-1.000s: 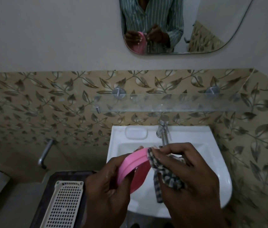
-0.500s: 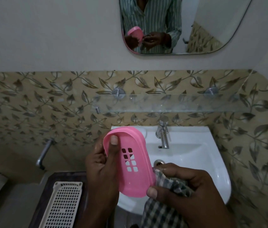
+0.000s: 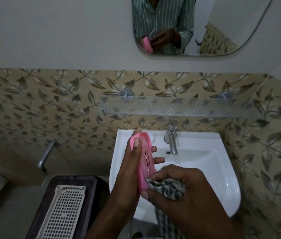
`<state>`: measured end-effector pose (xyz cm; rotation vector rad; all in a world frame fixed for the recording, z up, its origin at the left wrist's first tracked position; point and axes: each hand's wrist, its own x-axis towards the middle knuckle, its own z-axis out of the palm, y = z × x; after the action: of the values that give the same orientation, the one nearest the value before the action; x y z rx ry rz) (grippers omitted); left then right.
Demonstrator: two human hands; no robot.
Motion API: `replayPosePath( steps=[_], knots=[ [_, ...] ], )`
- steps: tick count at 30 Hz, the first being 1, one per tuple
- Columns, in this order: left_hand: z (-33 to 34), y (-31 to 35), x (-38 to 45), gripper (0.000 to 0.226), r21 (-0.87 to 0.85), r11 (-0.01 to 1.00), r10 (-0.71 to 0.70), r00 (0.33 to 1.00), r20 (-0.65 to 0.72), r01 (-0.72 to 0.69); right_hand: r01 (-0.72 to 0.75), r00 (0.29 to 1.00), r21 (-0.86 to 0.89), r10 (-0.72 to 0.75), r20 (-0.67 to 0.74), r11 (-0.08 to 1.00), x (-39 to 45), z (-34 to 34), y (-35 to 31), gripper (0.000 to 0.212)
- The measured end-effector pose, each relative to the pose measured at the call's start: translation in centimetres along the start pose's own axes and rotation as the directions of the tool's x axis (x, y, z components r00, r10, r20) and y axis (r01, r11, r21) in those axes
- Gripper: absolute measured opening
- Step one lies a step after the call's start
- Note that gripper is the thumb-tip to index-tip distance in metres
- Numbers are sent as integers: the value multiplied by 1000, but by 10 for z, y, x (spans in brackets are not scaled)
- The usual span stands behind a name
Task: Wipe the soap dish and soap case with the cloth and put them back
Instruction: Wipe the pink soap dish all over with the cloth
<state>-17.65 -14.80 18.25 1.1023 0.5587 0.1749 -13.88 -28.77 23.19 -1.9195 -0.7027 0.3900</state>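
My left hand point(image 3: 129, 163) grips a pink soap dish point(image 3: 146, 161) with drain holes, held nearly on edge over the white sink point(image 3: 210, 169). Its thumb lies on the near rim and its fingertips show past the far side. My right hand point(image 3: 176, 188) clutches a bunched checked cloth point(image 3: 167, 187) and presses it against the dish's lower end. A tail of the cloth hangs down below my wrist. A white slotted plastic piece point(image 3: 65, 211) lies on the dark stand at the lower left.
A chrome tap point(image 3: 171, 140) stands at the back of the sink. Above it a glass shelf point(image 3: 176, 107) runs along the leaf-patterned tiles. The mirror point(image 3: 188, 25) reflects my hands and striped shirt. A dark stand point(image 3: 46, 195) and a wall pipe point(image 3: 47, 154) sit left.
My left hand has turned the pink dish from facing me to nearly edge-on. My right hand with the cloth has moved up against its lower end.
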Motion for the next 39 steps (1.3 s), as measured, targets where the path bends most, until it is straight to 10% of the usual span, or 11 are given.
replayPosePath(
  steps=[8,13,19,27,30,39],
  knots=[
    [-8,0,0,60,-492,837,-111,954,278,241,-89,974,447,172,-149,890,28,-46,0,33],
    [0,0,0,57,-470,840,-130,942,310,271,226,947,-3,-221,-234,974,38,-18,-16,36],
    [-6,-4,6,70,-499,805,-171,930,324,322,236,931,-438,-331,-154,868,25,12,0,57],
    [-20,-7,14,67,-507,816,-187,956,225,279,383,855,-74,-384,-350,921,35,-33,-16,37],
    [-18,-6,15,69,-505,801,-215,942,259,322,456,869,19,-441,-225,890,30,-22,-16,33],
    [-8,-4,17,66,-412,850,-217,931,292,327,264,928,-400,-344,-144,878,27,13,4,66]
  ],
)
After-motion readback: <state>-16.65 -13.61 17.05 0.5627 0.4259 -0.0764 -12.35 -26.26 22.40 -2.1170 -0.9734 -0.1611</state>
